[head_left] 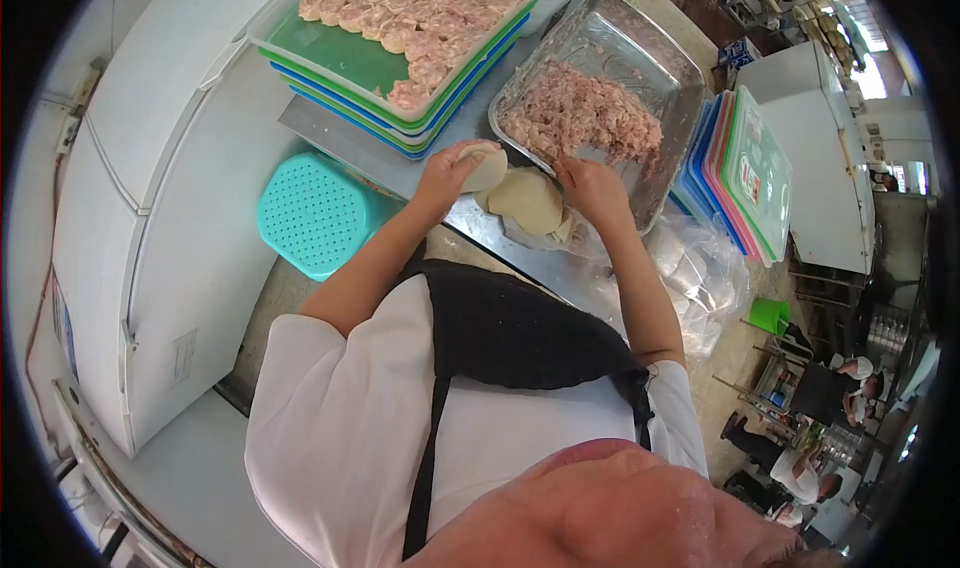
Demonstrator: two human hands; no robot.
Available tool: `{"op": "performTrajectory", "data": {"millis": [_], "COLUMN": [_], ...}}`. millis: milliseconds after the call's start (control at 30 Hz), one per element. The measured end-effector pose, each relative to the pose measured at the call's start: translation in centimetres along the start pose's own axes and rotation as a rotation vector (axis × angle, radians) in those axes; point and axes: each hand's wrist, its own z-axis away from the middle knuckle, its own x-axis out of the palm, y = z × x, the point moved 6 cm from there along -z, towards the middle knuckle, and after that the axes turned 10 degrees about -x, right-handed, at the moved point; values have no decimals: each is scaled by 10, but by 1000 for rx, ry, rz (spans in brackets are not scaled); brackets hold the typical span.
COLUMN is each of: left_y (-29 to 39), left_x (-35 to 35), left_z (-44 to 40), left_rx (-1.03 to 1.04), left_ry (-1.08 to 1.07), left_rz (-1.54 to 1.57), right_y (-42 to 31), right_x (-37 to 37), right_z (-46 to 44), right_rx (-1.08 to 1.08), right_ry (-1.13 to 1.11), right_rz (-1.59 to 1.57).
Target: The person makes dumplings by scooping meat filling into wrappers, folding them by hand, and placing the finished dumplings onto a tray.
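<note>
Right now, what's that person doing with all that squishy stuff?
The person's left hand holds a thin dough round. Their right hand is at the edge of a metal pan of ground meat; its grip is hard to see. More dough rounds lie between the hands. Beyond them, a tray is mostly covered with meaty pieces.

minced meat (pixel 580 113) in pan (pixel 655 63), between stacked trays (pixel 425 133) at left and lids (pixel 755 173) at right; dough wrappers (pixel 530 201) before pan.

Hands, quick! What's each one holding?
Left hand: pinching a pale dough round.
Right hand: fingers closed by the meat pan; can't tell what's in them.
</note>
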Motion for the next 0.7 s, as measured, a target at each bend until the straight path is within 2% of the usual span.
{"op": "performTrajectory", "data": {"millis": [67, 167, 267, 467, 567, 667, 700], "left_y": [-5, -4, 5, 55, 76, 60, 55], "left_x": [-5, 5, 30, 84, 95, 79, 75], "left_z": [-9, -11, -42, -77, -81, -100, -104], "left_rx": [-70, -111, -142, -165, -270, -233, -221], "left_ry": [23, 63, -149, -154, -153, -103, -67], "left_rz": [232, 515, 835, 984, 1095, 1052, 1012], "right_y": [19, 50, 49, 20, 24, 18, 9], "right_x": [11, 28, 4, -15, 6, -27, -43], "right_z": [2, 22, 36, 31, 30, 48, 51], "right_rx": [-14, 95, 243, 308, 154, 111, 166], "right_ry": [59, 39, 92, 295, 485, 419, 340], "right_rz": [-167, -594, -947, -1093, -633, -299, -201]}}
